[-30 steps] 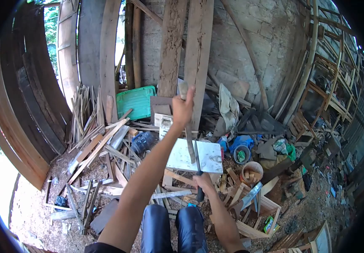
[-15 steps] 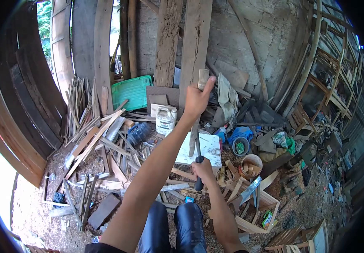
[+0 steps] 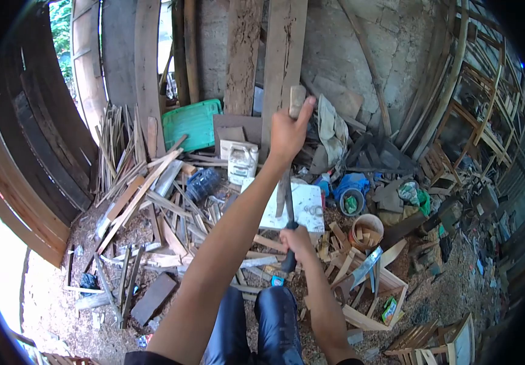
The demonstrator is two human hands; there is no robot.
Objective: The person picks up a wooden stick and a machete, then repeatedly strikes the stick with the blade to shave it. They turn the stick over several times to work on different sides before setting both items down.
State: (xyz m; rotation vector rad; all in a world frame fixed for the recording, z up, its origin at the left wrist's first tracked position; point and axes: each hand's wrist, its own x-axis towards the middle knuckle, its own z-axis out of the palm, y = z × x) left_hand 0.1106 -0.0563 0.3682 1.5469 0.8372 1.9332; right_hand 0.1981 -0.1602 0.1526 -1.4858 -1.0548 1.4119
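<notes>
And here the left hand grips the wooden piece near its top, its long axis slanting down-view toward the nearby right hand, curled firmly round the black-handled tool just below.

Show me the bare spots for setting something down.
Mostly bare: the chip-strewn floor left of the black bag, and the left part of the white board below the white jug. Crowded: around the bucket and wooden frame.
</notes>
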